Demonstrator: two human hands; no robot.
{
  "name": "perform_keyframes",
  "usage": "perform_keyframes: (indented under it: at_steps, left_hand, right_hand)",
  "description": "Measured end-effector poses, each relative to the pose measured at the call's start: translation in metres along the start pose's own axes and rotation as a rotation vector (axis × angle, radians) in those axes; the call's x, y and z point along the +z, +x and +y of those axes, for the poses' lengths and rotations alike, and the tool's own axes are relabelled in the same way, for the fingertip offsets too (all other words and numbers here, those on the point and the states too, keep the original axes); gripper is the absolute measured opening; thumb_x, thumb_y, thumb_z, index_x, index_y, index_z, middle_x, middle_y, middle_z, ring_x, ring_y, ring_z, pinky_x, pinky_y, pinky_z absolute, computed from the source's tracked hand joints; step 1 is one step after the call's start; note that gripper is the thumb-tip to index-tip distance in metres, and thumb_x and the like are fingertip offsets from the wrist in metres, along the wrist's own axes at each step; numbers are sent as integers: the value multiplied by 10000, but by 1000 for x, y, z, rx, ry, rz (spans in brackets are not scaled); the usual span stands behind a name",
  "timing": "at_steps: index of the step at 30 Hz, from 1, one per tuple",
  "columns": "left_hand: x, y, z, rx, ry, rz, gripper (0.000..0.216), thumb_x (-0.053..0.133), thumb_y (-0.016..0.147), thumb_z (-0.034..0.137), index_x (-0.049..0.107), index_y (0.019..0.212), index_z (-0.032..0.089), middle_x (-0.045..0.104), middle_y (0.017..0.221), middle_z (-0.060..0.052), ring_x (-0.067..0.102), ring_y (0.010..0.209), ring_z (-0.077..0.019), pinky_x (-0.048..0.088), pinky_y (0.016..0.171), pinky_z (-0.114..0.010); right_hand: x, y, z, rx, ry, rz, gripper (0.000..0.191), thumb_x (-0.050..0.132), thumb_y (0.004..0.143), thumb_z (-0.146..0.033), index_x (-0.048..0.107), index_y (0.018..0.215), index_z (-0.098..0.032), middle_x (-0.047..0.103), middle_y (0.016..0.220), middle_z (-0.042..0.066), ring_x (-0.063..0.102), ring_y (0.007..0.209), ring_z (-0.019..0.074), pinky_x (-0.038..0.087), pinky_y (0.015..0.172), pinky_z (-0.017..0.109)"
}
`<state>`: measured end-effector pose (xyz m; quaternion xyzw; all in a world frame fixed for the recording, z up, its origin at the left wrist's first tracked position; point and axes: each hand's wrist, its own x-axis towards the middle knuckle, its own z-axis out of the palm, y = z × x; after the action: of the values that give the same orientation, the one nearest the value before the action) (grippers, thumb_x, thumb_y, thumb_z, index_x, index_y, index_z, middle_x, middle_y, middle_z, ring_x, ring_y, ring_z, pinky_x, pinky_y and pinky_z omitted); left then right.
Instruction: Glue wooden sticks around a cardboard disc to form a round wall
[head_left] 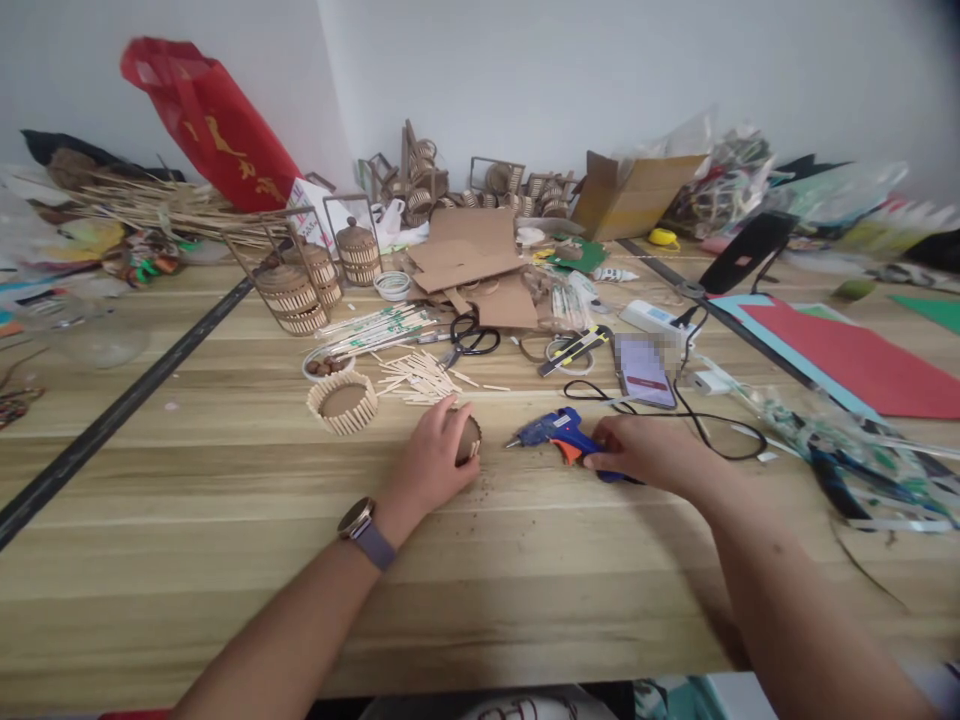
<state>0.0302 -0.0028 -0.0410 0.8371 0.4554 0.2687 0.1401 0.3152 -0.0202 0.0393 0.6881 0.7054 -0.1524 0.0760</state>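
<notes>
My left hand (pixel 435 455) rests on the wooden table (pixel 225 520), fingers curled over a small round cardboard disc (pixel 469 437) with short sticks at its edge. My right hand (pixel 645 450) grips the handle of a blue hot glue gun (pixel 551 430) lying on the table, its nozzle pointing left toward the disc. A round basket of upright sticks with a cardboard base (pixel 343 402) stands just left of my left hand. A pile of loose short sticks (pixel 416 378) lies behind the disc.
Black scissors (pixel 471 340), a phone (pixel 643 370), a utility knife (pixel 577 348) and a black cable (pixel 705 425) lie behind my hands. Cardboard sheets (pixel 469 260), finished stick baskets (pixel 300 285), a red bag (pixel 214 125) and red paper (pixel 855 365) crowd the back and sides.
</notes>
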Motion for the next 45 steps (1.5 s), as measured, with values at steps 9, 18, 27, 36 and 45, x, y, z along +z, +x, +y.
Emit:
perform_keyframes:
  at_steps: [9,18,27,36,45]
  left_hand:
    - [-1,-1,-3,21,-8,14,662,637,776,186,403,1395,211,415,1460,-158,415,1373,-350,382,1134,-551]
    - [-4,0,0,-16,-19,-25,629,630,788,196,427,1381,151,398,1465,-206,403,1381,-360,381,1132,-548]
    - [-3,-2,-3,8,-10,-4,632,631,793,192,411,1385,197,402,1466,-173,421,1372,-343,389,1134,-539]
    - [-5,-3,-1,4,41,-13,620,618,800,203,410,1383,160,416,1453,-199,432,1366,-349,426,1105,-535]
    - [-3,-5,-4,18,45,-7,624,628,792,204,414,1376,165,426,1446,-195,435,1361,-353,403,1118,-555]
  right_hand:
    - [10,7,2,-228,491,29,247,630,759,-420,626,863,-195,668,803,46,588,720,203,434,638,302]
    - [15,9,-15,-176,1215,-23,441,782,620,-522,578,822,-188,561,722,-3,496,637,137,381,579,264]
    - [32,10,-30,-223,1064,-80,372,791,626,-501,649,758,-184,628,709,5,565,675,161,454,652,294]
    - [46,9,-29,-410,864,-57,522,650,799,-581,698,1111,-166,743,1043,79,670,915,248,528,843,374]
    - [51,8,-34,-448,768,3,471,596,852,-557,719,1130,-197,760,1078,64,696,978,263,546,861,363]
